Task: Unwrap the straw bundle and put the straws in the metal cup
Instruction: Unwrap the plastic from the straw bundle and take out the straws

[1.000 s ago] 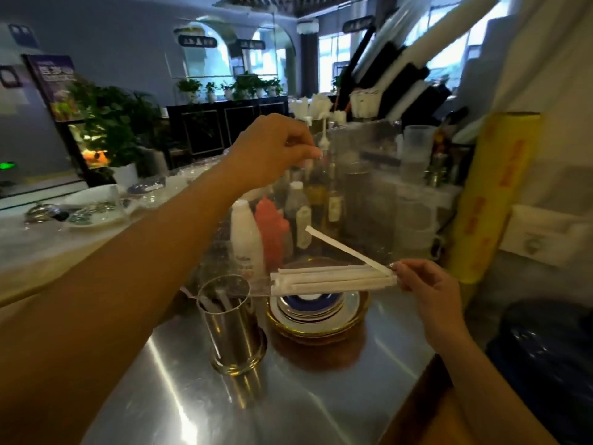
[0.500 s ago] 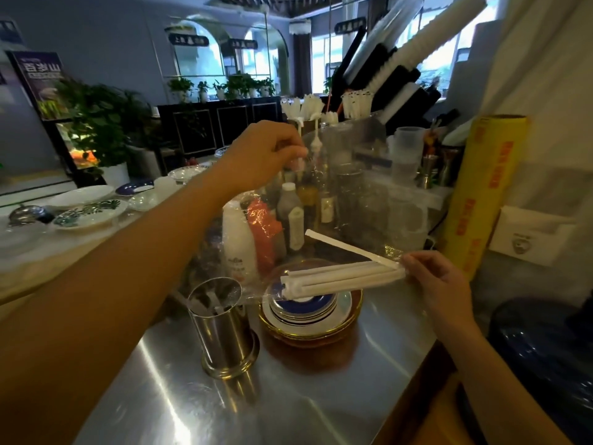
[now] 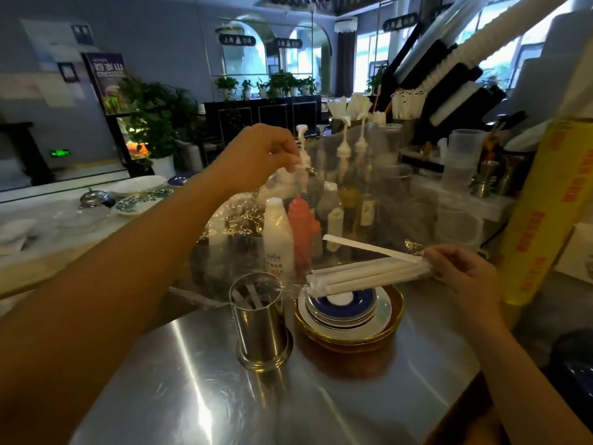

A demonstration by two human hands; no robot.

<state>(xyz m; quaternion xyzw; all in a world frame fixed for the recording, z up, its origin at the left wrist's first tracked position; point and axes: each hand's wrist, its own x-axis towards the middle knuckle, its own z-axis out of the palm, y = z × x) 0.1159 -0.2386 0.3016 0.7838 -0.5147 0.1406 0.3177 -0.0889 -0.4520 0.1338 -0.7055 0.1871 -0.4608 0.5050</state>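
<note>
walls: grey-blue (image 3: 167,33) | arched windows (image 3: 244,56): daylight | black cabinet (image 3: 263,114) | potted plants (image 3: 154,114)

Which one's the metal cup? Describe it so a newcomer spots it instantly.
Start at the shiny steel counter in the foreground. Near its middle, just left of the stack of plates, stands the metal cup. It is the only tall, upright steel cylinder there, with a flared base and an open top, unlike the plastic bottles behind it.

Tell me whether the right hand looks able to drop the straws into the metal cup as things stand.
Probably not yet: the right hand grips the straws still sheathed in film, which the left hand is peeling. The cup itself stands open.
</note>
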